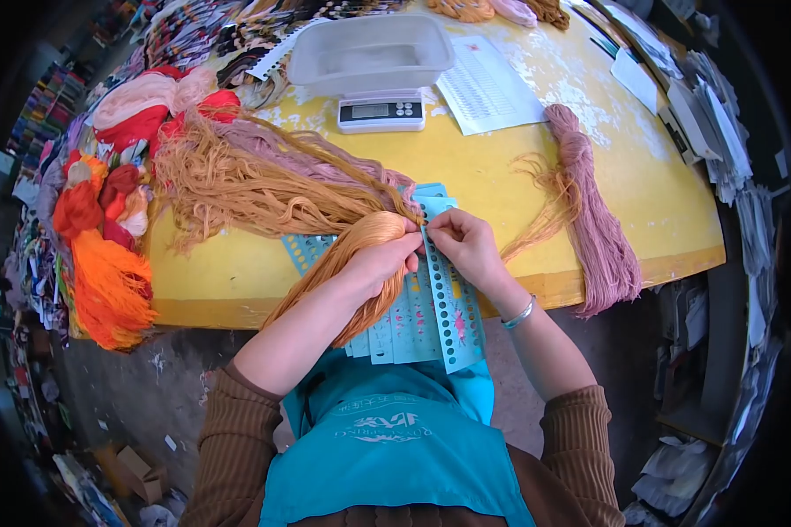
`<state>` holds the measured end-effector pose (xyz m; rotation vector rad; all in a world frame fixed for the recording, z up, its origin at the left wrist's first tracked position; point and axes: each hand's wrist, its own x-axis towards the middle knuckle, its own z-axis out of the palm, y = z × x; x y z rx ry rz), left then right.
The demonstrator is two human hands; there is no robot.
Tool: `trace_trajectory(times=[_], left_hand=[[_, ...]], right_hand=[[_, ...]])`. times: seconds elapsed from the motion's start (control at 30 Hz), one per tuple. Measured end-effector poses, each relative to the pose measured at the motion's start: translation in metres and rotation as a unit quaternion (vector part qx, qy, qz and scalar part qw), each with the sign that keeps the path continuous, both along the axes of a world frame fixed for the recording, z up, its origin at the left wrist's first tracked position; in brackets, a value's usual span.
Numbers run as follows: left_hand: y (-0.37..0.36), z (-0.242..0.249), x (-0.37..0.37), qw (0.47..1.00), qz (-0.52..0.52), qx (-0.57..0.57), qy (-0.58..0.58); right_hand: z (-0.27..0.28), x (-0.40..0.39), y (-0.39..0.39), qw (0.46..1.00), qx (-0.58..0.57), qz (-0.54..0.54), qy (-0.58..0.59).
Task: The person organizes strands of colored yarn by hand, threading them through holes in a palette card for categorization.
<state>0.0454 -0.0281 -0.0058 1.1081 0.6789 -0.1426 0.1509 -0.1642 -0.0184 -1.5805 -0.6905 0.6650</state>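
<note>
My left hand (390, 262) is closed round a light orange yarn skein (343, 274), which hangs over the table's front edge. Close beside it, my right hand (462, 242) pinches at the edge of a teal punched card (452, 307); whatever lies between its fingertips is too small to make out. More teal cards with round holes and pink prints (404, 325) lie fanned beneath. Long tan-gold yarn (264, 180) and mauve yarn (281, 145) stretch from the left to the top of the cards, close to my fingers.
A scale (381, 112) bearing a clear plastic tub (371, 53) stands at the back, beside a printed sheet (488, 86). A mauve skein (593, 220) lies at right. Red and orange bundles (110, 281) crowd the left edge of the yellow table (510, 167).
</note>
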Motion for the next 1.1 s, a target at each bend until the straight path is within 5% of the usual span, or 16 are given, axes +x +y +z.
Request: trace_trajectory(times=[0.27, 0.6, 0.73, 0.87, 1.03, 1.1], left_hand=[[0.028, -0.001, -0.022, 0.979, -0.045, 0.198, 0.028], [0.025, 0.007, -0.02, 0.999, -0.018, 0.045, -0.018], [0.015, 0.021, -0.02, 0.991, -0.111, -0.001, -0.076], [0.011, 0.025, -0.014, 0.994, -0.097, -0.037, -0.02], [0.001, -0.002, -0.007, 0.991, -0.093, 0.076, -0.053], [-0.001, -0.009, -0.008, 0.977, -0.113, 0.171, -0.062]], right_hand=[[0.01, 0.003, 0.005, 0.986, -0.128, 0.035, -0.097], [0.016, -0.001, 0.008, 0.971, -0.164, 0.034, -0.168], [0.017, -0.002, 0.01, 0.955, -0.201, 0.037, -0.215], [-0.004, 0.005, 0.015, 0.979, -0.155, 0.023, -0.133], [0.007, 0.015, 0.009, 0.984, -0.143, 0.077, -0.069], [-0.006, 0.018, 0.007, 0.995, -0.043, 0.087, 0.024]])
